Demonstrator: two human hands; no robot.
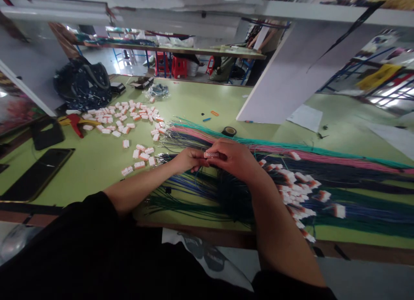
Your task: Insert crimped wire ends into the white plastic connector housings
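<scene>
A small white and orange connector housing [211, 155] is held between my two hands above the wires. My right hand [231, 157] closes over its right end with thumb and fingers. From the left, my left hand [190, 160] pinches near its other end; any wire in those fingers is too small to make out. Beneath both hands run bundles of dark and blue wires [184, 185]. To the right of my right forearm lies a heap of connector housings [294, 188] joined to wires. Loose housings [139, 153] are scattered left of my left hand.
Pink and teal wires [323, 153] stretch rightward. A black tape roll [229, 131] sits behind my hands. On the left are a phone [37, 174], red-and-yellow pliers [76, 124] and a dark patterned bag [82, 83]. A white upright panel [268, 76] stands behind; people are beyond.
</scene>
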